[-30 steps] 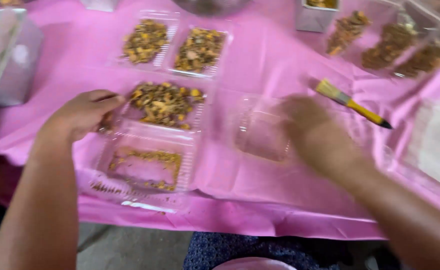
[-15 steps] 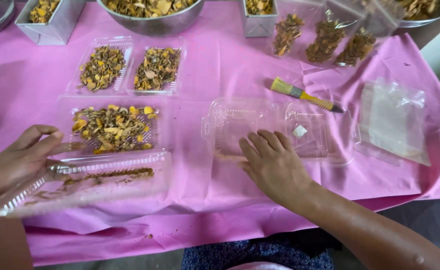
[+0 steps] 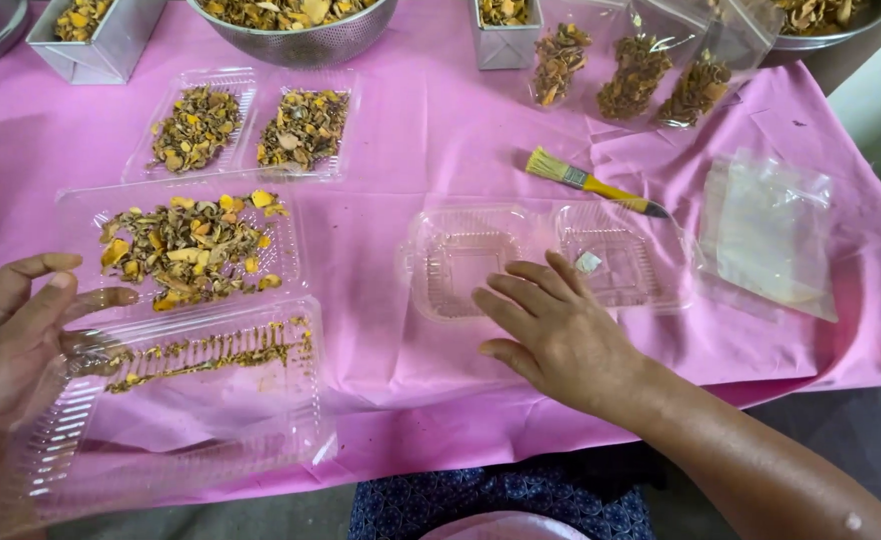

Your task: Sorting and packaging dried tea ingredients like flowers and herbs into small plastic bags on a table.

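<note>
Pink cloth [image 3: 411,150] covers the counter, and nearest in, the left hand [image 3: 11,340] has its grip clamped on the edge of an open clamshell [image 3: 186,400], its lid streaked with yellow bits and its tray [image 3: 186,245] already heaped with dried petals, while the right hand [image 3: 561,330] rests flat, fingers apart and holding nothing, touching an empty clamshell [image 3: 551,260] that still looks unfilled. Further back sit two filled trays [image 3: 246,125], a yellow brush [image 3: 596,185], flat bags [image 3: 771,230], three packed pouches [image 3: 636,70] and a steel bowl [image 3: 301,25] with plenty of petals left, so I'd say it's roughly midway.
</note>
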